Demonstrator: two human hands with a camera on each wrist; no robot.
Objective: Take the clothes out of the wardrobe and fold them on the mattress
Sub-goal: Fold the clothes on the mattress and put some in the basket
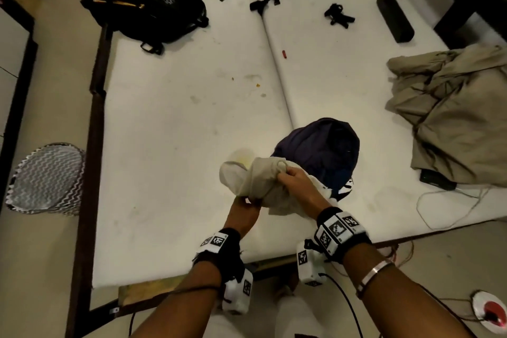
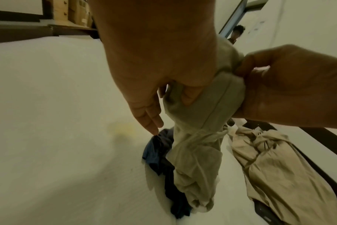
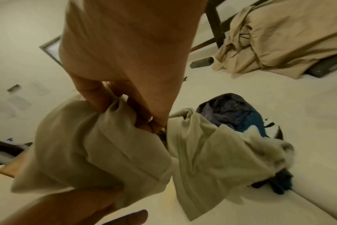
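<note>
A bunched beige garment (image 1: pixel 255 178) hangs between both hands, just above the front of the white mattress (image 1: pixel 178 132). My left hand (image 1: pixel 251 202) pinches its lower edge, thumb pressed into the cloth (image 2: pixel 190 94). Higher up, my right hand (image 1: pixel 285 177) grips a fold, fingers curled into the fabric (image 3: pixel 125 106). The garment's loose end (image 3: pixel 212 152) trails down onto a dark navy clothes pile (image 1: pixel 321 151) on the mattress, directly behind my hands. A crumpled khaki garment heap (image 1: pixel 452 118) lies at the mattress's right side.
A black backpack (image 1: pixel 153 5), black straps (image 1: pixel 263 4) and a black box (image 1: pixel 395 16) lie at the far end of the mattress. A small red item (image 1: pixel 284 53) sits mid-mattress. A zigzag-patterned basket (image 1: pixel 46 178) stands on the floor left. A cable (image 1: pixel 452 206) loops front right.
</note>
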